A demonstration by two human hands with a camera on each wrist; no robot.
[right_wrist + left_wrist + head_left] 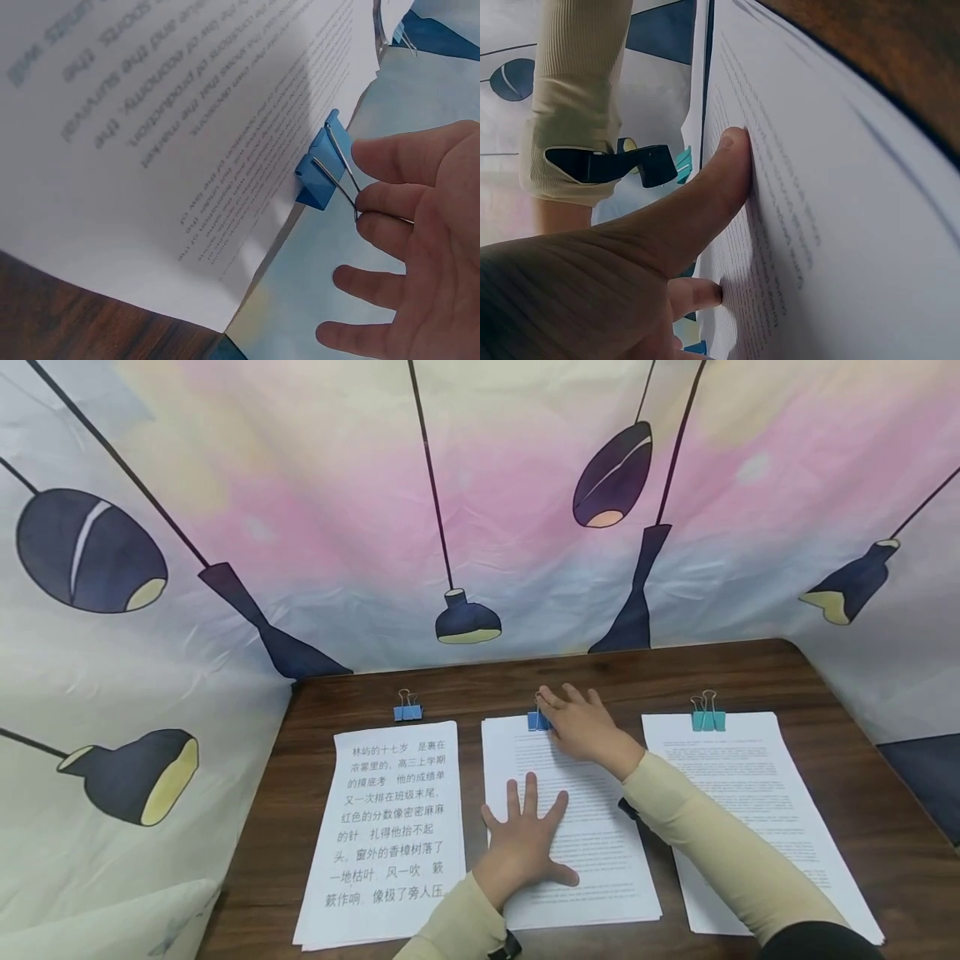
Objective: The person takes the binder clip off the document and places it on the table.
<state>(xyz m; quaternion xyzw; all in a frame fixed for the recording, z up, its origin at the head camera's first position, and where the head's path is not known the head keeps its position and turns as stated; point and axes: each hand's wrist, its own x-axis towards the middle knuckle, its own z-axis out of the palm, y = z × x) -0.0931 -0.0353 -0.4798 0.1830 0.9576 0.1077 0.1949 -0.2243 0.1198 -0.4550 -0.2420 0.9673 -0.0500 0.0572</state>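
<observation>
My left hand lies with fingers spread on the middle stack of printed paper. In the left wrist view its thumb rests along the page. At the top edge of that stack sits a blue binder clip, its wire handles pointing outward. My right hand reaches across to it. In the right wrist view the right fingertips touch the wire handles. The thumb is close beside the clip's body, and the lower two fingers stand out apart from it.
A left stack of large-print paper lies below a loose blue binder clip. On the right, a teal binder clip sits at the top edge of another stack. A lamp-patterned curtain hangs behind the wooden table.
</observation>
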